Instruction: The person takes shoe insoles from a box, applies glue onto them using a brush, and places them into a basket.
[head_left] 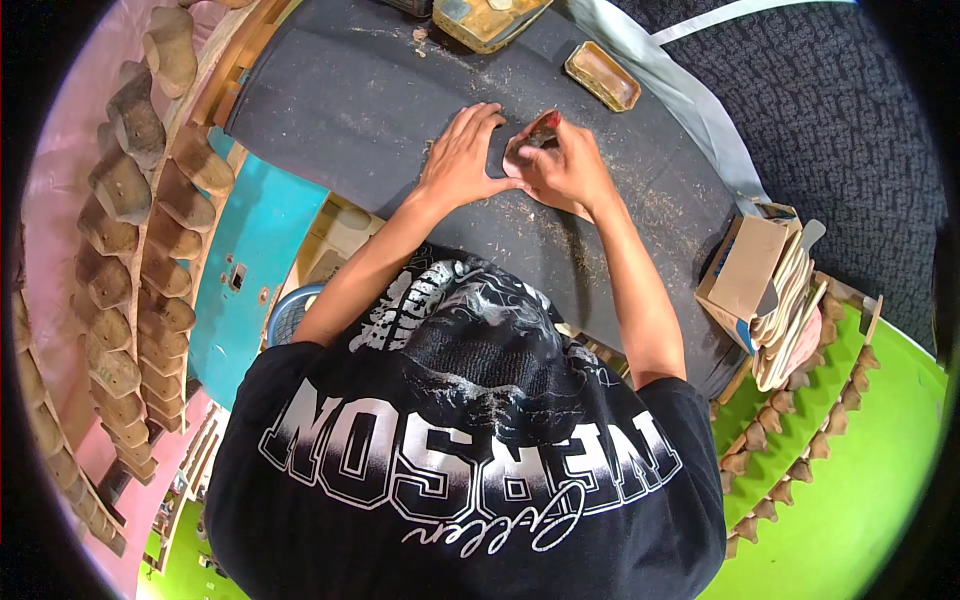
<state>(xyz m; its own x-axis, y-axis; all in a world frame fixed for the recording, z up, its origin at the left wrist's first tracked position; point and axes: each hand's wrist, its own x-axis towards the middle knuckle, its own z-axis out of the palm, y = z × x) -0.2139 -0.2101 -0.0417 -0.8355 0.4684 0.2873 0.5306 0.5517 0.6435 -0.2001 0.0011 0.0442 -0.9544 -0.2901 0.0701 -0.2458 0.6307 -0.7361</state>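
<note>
My left hand [462, 160] rests on the dark tabletop [380, 80] with its fingers spread. Its thumb reaches toward a pinkish-tan flat piece [513, 158] that looks like leather. Over that piece, my right hand [570, 170] is closed, with bent fingers, on a small dark thing with a red end [549, 124]. The grip hides most of it, so its kind is unclear. Part of the flat piece is also hidden under the right hand.
Beyond my hands stand a worn yellowish container [490, 42] and a small tan tray [603, 76]. Shavings litter the tabletop. At the right edge, a cardboard box [745, 262] holds flat cream pieces [790, 300]. Wooden shoe lasts [120, 188] line racks on the left.
</note>
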